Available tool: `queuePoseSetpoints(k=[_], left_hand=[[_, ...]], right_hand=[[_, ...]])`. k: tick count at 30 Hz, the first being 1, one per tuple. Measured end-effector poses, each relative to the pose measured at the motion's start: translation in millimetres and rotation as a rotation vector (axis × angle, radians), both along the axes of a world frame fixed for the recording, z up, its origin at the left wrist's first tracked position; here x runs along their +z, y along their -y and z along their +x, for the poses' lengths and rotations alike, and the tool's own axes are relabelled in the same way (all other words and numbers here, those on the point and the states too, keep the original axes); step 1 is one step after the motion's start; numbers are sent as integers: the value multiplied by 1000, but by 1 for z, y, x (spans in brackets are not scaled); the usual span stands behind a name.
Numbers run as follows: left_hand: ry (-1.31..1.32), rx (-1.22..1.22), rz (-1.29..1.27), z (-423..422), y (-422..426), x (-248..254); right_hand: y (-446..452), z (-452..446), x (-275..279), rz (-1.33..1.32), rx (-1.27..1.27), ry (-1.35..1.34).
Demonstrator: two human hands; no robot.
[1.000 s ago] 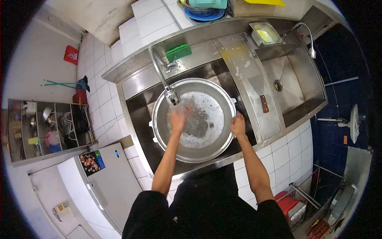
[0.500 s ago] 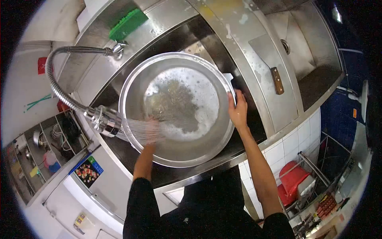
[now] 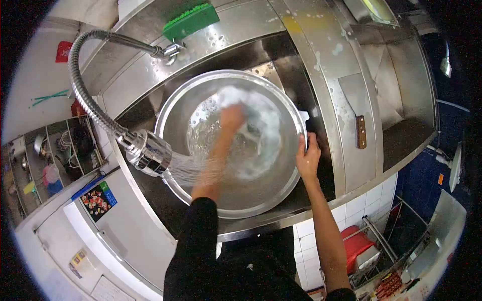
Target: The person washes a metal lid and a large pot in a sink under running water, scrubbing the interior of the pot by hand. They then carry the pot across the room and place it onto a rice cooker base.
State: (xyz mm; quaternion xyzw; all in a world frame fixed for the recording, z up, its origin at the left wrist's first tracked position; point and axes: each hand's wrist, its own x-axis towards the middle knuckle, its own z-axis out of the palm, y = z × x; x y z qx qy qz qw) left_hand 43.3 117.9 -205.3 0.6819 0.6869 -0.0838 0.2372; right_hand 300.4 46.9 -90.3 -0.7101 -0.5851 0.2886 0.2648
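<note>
A large round metal basin (image 3: 175, 108) sits in the sink and holds foamy water. My left hand (image 3: 232, 118) is inside it over the swirling water, blurred by motion, its fingers not clear. On the basin's right rim my right hand (image 3: 308, 154) is closed, thumb on the inner side and fingers outside. From a flexible metal faucet (image 3: 150, 153) at the left, water sprays across my left forearm into the basin. White foam (image 3: 268, 130) lies mostly on the right side of the water.
A green brush (image 3: 191, 21) rests on the ledge behind the sink. A scraper with a wooden handle (image 3: 361, 132) lies on the steel counter at the right, beside a second sink (image 3: 391, 83). Shelves with utensils (image 3: 50, 155) and a white appliance (image 3: 120, 215) stand at the left.
My left hand has moved from the basin's left side toward its upper middle, and the foam now swirls. The faucet head has swung to the left side. My right hand stays at the rim.
</note>
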Motion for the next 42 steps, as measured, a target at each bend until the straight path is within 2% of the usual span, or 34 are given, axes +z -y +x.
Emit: queuePoseSetpoints(k=[1,2,4,5,6,9,12,14,16,17,18,19,20,21,23,26,28,30,32,34,36,37,38,39,40,41,42], left_hand=[[75,-53,495,-46,18,-41],[-98,-81,527,-78,35,-37],[-230,16,407,-132,90,-36],[-185,141,260,-154,127,-57],[-189,153,138,-158,164,-53],[-60,102,-293,-100,240,-21],[158,16,-644,18,229,27],[443,85,-233,91,255,-56],[432,-91,-259,132,181,-85],[585,126,8,129,142,-77],[540,56,-20,116,90,-50],[673,-2,87,87,51,-25],[346,-11,180,71,30,-38],[149,-88,476,37,18,-54],[-124,-37,336,-41,7,-57],[-145,-23,375,-131,74,-29],[-122,25,163,-146,159,-33],[-36,62,-100,-105,223,-19],[144,119,-277,-25,255,-5],[469,195,-210,67,256,-16],[777,252,-3,133,201,-43],[646,257,163,152,164,-68],[698,150,217,137,116,-71],[633,114,73,111,66,-36],[482,-19,454,84,45,-46],[188,-89,257,45,24,-65],[-36,-28,100,10,8,-52]], right_hand=[[0,-1,1,-12,4,-5],[-2,-3,5,-18,-10,-26],[-3,-3,3,-6,-33,-77],[-5,-3,4,-6,-35,-84],[-3,-4,7,-38,-42,-55],[-10,-5,7,-63,-30,-12],[-11,-4,8,-64,-23,30],[-11,-6,8,-44,-23,37],[-10,-4,3,-48,-21,75],[-10,-2,-1,-46,-14,86],[-10,1,-5,-126,-22,65],[-12,0,-2,-136,-24,70],[-16,-3,5,-145,-27,43],[-14,-6,9,-164,-30,12],[-14,-6,7,-137,-12,3],[-12,-2,2,-55,-6,71],[-14,0,2,-46,-3,52],[-14,1,-2,-27,15,72],[-13,-1,5,-43,-4,81],[-15,-1,8,-116,-2,49],[-16,-4,8,-64,-10,86],[-13,-4,8,-18,-20,111],[-14,-3,8,-47,-6,123],[-17,-1,6,-42,-9,132],[-17,0,5,-84,-10,86],[-15,0,2,-131,-9,36],[-13,-2,0,-27,-34,63]])
